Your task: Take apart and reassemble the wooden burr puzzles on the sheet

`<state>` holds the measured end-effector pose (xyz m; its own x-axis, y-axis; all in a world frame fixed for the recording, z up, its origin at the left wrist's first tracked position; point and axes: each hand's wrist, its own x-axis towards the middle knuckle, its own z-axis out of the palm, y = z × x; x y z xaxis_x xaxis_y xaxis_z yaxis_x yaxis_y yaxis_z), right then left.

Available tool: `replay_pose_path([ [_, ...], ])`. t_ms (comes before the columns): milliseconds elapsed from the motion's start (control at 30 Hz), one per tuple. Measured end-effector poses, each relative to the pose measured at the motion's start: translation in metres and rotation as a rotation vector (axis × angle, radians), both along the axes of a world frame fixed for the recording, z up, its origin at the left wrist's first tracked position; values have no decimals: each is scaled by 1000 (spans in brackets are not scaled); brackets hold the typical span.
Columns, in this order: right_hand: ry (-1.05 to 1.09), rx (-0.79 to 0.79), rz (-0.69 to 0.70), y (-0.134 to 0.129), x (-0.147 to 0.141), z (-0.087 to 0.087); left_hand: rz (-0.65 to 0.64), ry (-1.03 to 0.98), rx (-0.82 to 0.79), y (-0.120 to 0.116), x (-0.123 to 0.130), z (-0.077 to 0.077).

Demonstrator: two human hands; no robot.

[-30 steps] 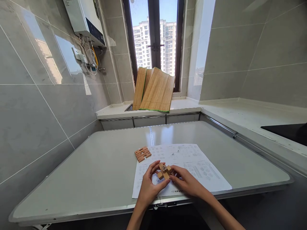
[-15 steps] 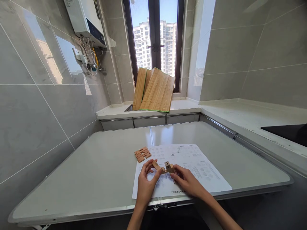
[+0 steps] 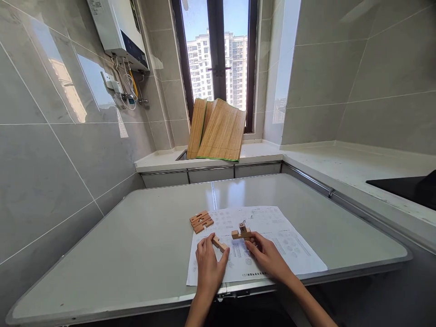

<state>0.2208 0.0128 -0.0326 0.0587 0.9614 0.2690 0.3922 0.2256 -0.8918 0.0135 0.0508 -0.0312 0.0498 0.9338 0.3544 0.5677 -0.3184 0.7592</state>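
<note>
My left hand (image 3: 208, 263) grips a notched wooden puzzle piece (image 3: 220, 244) between thumb and fingers, low over the left part of a printed sheet (image 3: 282, 245). To its right, my right hand (image 3: 264, 252) pinches the end of a joined pair of wooden puzzle pieces (image 3: 238, 235); one bar lies roughly level and the other stands up from it with dark marks on its end. A gap separates what the two hands hold. Several more notched wooden pieces (image 3: 201, 221) lie side by side at the sheet's upper left corner.
The sheet lies on a pale folding table (image 3: 136, 245) with a centre seam. Behind it, a bamboo mat (image 3: 223, 129) leans by the window on a white counter (image 3: 260, 147). A black cooktop-like surface (image 3: 405, 187) is at right. A water heater (image 3: 117, 34) hangs on the left wall.
The piece in my left hand has come apart from the pieces in my right hand. My left hand moved slightly down, and the view shifted a little.
</note>
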Motion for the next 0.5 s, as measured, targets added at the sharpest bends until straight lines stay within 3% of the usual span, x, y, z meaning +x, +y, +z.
replay_pose_path([
  [167, -8, 8, 50, -3, -2, 6, -43, 60, 56, 1, 1, 0],
  [500, -10, 49, 120, -7, -4, 13, -249, -18, 59, -14, 3, 23],
])
